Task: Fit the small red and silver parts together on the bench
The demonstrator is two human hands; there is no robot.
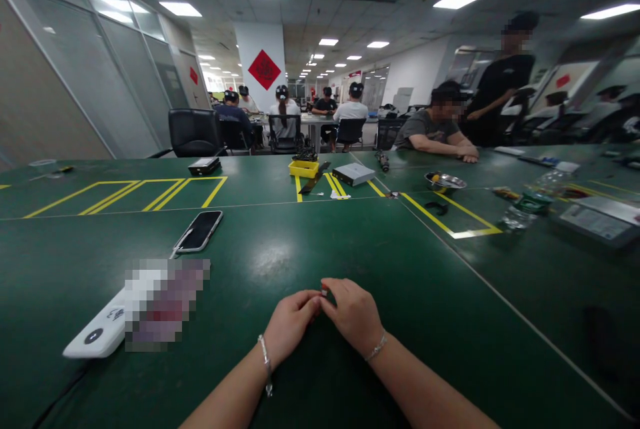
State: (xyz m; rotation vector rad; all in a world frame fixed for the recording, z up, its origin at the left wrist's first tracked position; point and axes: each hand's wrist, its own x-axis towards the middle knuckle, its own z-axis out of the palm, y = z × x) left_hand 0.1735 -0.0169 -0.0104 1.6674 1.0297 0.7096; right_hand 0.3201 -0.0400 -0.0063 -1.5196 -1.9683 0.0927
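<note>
Reddish piece, probably light and stiff, sat pinched in the fingers of the right hand over the green surface; whether the left hand, fingers bunched narrow, gripped it was unclear. Edges seemed safest to hold.

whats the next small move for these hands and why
Probably a slight turn of the small red-and-white object at the fingertips: the right hand seems to pinch it, the left hand meets it there, and the fingers hide most of it.
</note>
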